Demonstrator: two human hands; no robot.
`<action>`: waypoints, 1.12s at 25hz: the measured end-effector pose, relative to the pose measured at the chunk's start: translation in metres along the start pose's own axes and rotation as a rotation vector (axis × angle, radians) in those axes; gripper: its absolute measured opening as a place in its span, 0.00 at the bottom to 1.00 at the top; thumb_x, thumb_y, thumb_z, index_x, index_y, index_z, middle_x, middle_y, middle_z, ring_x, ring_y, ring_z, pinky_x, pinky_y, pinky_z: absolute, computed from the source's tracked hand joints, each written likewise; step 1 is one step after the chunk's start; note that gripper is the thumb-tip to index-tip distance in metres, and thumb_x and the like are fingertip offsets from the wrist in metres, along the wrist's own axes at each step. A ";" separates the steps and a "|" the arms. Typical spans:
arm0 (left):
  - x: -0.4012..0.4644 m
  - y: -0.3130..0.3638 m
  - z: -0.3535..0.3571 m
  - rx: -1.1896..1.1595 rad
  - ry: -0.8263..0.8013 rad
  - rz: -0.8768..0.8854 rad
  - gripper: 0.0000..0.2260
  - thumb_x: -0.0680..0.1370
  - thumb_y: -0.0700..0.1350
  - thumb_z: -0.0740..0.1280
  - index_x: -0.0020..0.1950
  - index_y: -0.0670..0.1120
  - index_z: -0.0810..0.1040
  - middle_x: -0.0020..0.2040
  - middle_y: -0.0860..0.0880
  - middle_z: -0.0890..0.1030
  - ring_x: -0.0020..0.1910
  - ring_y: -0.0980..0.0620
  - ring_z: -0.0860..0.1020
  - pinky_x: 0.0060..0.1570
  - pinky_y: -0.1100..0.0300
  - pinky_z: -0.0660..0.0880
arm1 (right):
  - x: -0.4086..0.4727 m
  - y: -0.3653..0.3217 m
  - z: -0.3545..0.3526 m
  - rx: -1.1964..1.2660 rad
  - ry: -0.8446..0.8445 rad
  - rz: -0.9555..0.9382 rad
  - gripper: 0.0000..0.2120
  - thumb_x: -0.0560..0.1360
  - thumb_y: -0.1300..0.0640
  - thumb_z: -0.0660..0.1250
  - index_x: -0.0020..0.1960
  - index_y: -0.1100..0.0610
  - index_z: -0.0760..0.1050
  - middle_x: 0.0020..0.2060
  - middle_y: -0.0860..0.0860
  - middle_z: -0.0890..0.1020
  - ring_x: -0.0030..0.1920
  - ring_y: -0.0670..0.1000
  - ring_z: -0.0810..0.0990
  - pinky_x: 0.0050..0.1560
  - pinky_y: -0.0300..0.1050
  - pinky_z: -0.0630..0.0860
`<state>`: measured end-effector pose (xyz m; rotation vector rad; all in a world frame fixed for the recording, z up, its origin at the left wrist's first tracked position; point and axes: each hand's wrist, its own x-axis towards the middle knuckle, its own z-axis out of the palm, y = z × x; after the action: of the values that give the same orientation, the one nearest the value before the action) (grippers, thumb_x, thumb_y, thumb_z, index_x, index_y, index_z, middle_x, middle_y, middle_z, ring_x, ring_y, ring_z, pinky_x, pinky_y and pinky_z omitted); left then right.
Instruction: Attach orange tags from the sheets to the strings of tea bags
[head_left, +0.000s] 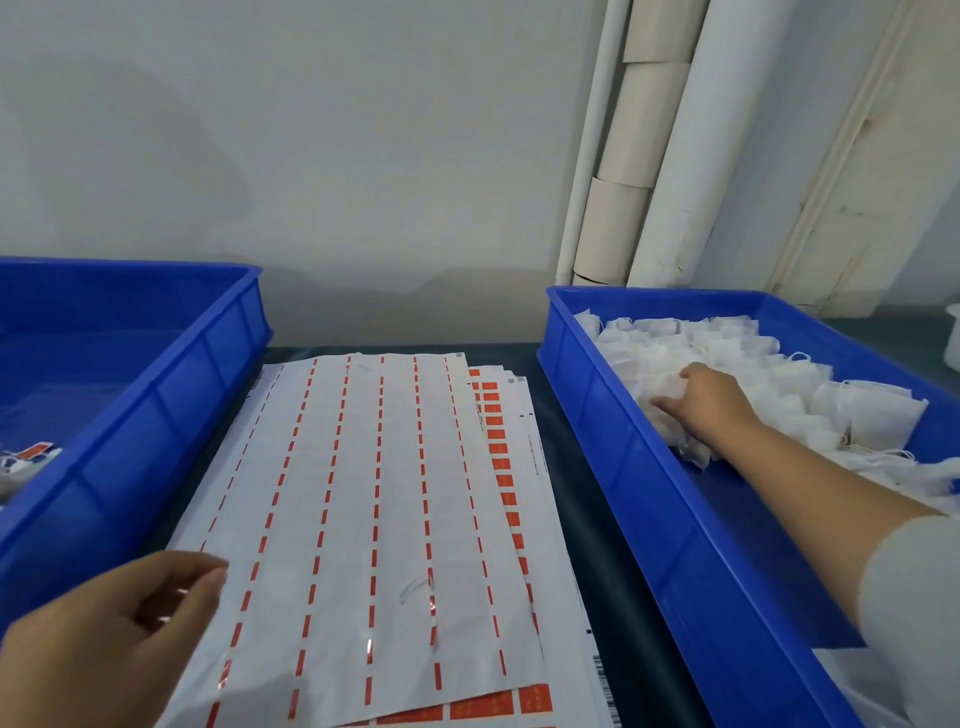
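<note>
Dark counter (566, 467) against a plain grey wall, with rolls of white and tan material leaning in the corner behind. I've got two blue bins: the right bin (649, 499) holds the heap of untagged tea bags (727, 358), too many to count, parked on that side so my right hand (701, 397) can just dip in. Right now it's buried in the pile with fingers curled into the bags, though I can't tell if it's got one properly pinched. The left bin (135, 405) is for finished ones, I reckon, since a few bags with orange tags (36, 451) sit in its near corner. Between the bins lies the stack of tag sheets (363, 493), fanned so I can count at least three; the top one looks stripped, only thin orange strips left in six or seven columns. My left hand (119, 639) hovers at the sheet's near-left edge, fingers loosely curled, holding nothing.
</note>
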<state>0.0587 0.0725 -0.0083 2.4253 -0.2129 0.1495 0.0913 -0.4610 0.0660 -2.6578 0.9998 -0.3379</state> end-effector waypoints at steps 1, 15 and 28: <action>-0.004 0.028 -0.004 -0.035 0.016 -0.011 0.12 0.64 0.65 0.62 0.46 0.69 0.76 0.35 0.64 0.81 0.31 0.61 0.81 0.30 0.62 0.77 | 0.000 0.001 0.003 -0.043 -0.001 0.017 0.22 0.74 0.47 0.68 0.60 0.62 0.72 0.53 0.60 0.79 0.52 0.59 0.78 0.49 0.46 0.71; -0.025 0.083 -0.008 -0.075 -0.128 -0.141 0.09 0.71 0.43 0.72 0.36 0.57 0.78 0.32 0.56 0.82 0.35 0.54 0.81 0.40 0.62 0.76 | -0.008 -0.018 -0.051 0.427 0.116 -0.009 0.10 0.76 0.65 0.61 0.43 0.58 0.80 0.50 0.56 0.81 0.50 0.56 0.79 0.55 0.51 0.75; -0.043 0.213 -0.001 -0.361 -0.099 0.281 0.13 0.62 0.67 0.57 0.46 0.72 0.66 0.43 0.77 0.65 0.43 0.74 0.68 0.36 0.75 0.64 | -0.225 -0.115 -0.120 0.476 -0.398 -0.704 0.10 0.75 0.59 0.67 0.37 0.48 0.78 0.35 0.45 0.82 0.37 0.41 0.80 0.43 0.38 0.77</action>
<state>-0.0240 -0.0816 0.1206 2.0356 -0.5760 0.1050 -0.0420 -0.2485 0.1905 -2.3895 -0.1474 -0.1416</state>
